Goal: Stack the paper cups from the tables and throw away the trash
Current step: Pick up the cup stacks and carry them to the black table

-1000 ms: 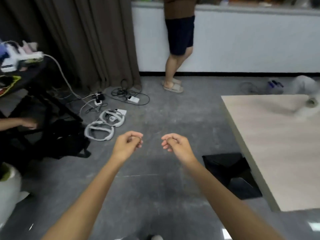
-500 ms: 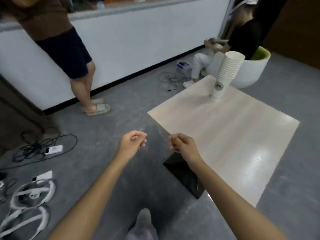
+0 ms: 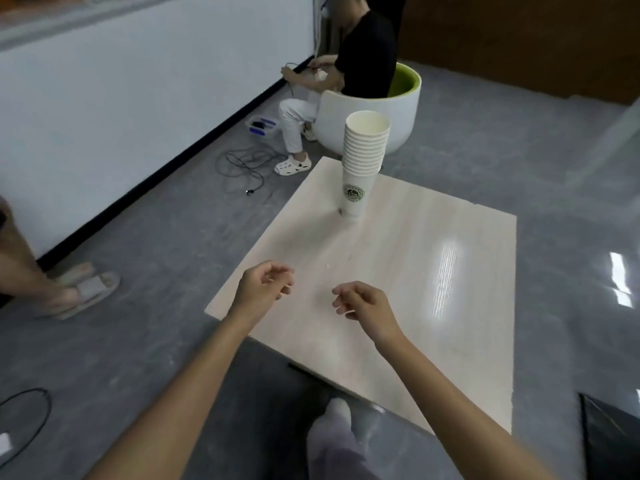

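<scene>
Head view: the only view I have, looking forward and down over a table and floor.
Left hand: my left hand [image 3: 263, 289] sits just left of frame centre, over the near part of the table. The fingers are loosely curled and it has hold of nothing.
Right hand: my right hand [image 3: 363, 306] is just right of centre, near the left one but apart from it. Its fingers are loosely curled and it holds nothing.
Cups: I see 1 stack of cups [image 3: 364, 161], upright, above frame centre. It stands on the far corner of the table, well apart from both hands. The bottom cup carries a round green logo.
Table: the table [image 3: 433, 278] is pale wood and fills the middle and right of the frame, with window glare on its right half.
Trash: I can make out a few tiny specks on the tabletop between the hands and the cups, too small to identify.
Chair: a white tub chair [image 3: 405, 112] with a green inside stands in the upper middle, just behind the cups. A seated person [image 3: 367, 53] in a black top is in it.
Cables: black cables [image 3: 242, 168] lie on the grey floor, upper left of centre.
Sandal: a foot in a sandal [image 3: 88, 289] shows at the left edge.
Lower right: a black object [image 3: 609, 441] is in the corner; I cannot tell what it is.
</scene>
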Available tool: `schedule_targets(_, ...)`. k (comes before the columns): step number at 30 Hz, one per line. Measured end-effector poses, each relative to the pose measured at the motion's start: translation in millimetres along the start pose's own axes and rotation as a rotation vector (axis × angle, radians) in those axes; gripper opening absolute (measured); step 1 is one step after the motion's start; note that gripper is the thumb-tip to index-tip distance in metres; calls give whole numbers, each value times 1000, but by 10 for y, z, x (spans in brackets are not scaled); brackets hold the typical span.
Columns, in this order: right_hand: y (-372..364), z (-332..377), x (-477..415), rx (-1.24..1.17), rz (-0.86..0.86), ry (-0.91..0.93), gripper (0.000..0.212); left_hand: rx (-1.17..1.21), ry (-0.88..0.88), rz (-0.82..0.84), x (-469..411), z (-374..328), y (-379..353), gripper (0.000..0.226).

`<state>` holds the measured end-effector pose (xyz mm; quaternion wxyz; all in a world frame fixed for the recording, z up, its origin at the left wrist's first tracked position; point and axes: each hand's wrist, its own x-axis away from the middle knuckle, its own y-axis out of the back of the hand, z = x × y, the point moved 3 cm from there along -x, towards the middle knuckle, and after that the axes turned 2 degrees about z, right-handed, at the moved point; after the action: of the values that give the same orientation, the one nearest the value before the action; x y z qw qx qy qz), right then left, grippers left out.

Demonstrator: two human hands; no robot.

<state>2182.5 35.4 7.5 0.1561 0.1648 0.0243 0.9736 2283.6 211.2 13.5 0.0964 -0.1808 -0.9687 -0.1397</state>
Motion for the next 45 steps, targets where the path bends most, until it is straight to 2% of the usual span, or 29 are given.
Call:
schedule_targets(8,484,216,-777,-28,-32,-10,22,27,-12,95,-1077,-269,-382,13)
schedule_targets(17,753,215,-1166,-56,-108,-54,22,45,16,166,-1979,-431,-710,68)
schedule_targets(25,772,165,-1310,-87,-218,-87,22,-61,-7,334,-2649,-566,-838,96)
schedule_targets(29,734,165,-1318,-103,-289,-99,23,-112,-64,505,-2883,-646,-962,97)
schedule_targets(33,712,106,-1265,-117,-360,-114,23,-139,-113,620,-3016,-643,-1120,87)
schedule_targets(45,786,6,-927,-175,-500,-150,23,-58,-182,569,-2995,-568,-1303,86)
